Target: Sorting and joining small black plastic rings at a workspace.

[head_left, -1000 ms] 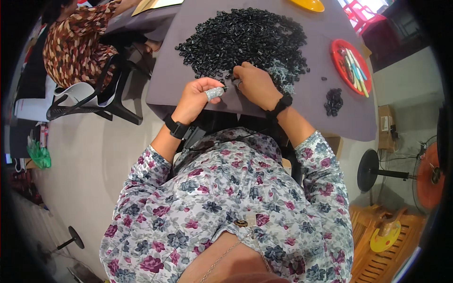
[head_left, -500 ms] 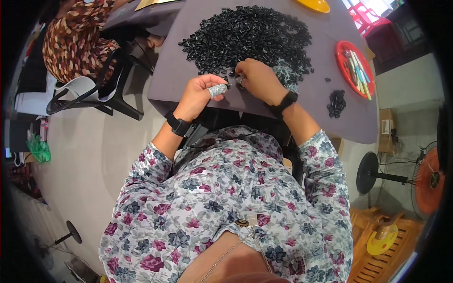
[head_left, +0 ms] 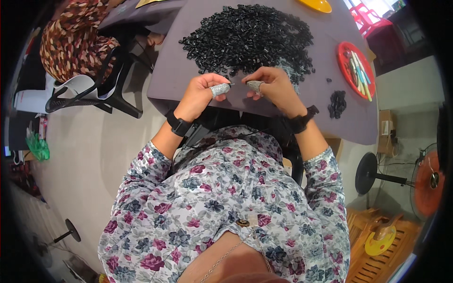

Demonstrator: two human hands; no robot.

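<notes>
My left hand (head_left: 198,96) is closed in a pinch, its thumb wrapped in silvery-grey tape, on a small piece with a thin grey tip (head_left: 231,84). Facing it across a narrow gap, my right hand (head_left: 279,89), its thumb wrapped too, pinches a small black piece (head_left: 245,81). The fingers hide most of both pieces. Just beyond my hands, a broad heap of small black plastic pieces (head_left: 250,40) covers the grey-clothed table (head_left: 170,80). Thin pale grey bits (head_left: 291,70) lie at the heap's near right edge.
On the right are a small pile of black pieces (head_left: 337,104) and a red plate (head_left: 341,59) holding several slim tools. A yellow dish (head_left: 317,4) sits at the far edge. To the left, a person (head_left: 75,42) sits on a black chair (head_left: 120,101).
My right hand has drawn back from the heap's edge toward me and turned, now holding a small black piece in front of my left hand. My left hand has barely moved.
</notes>
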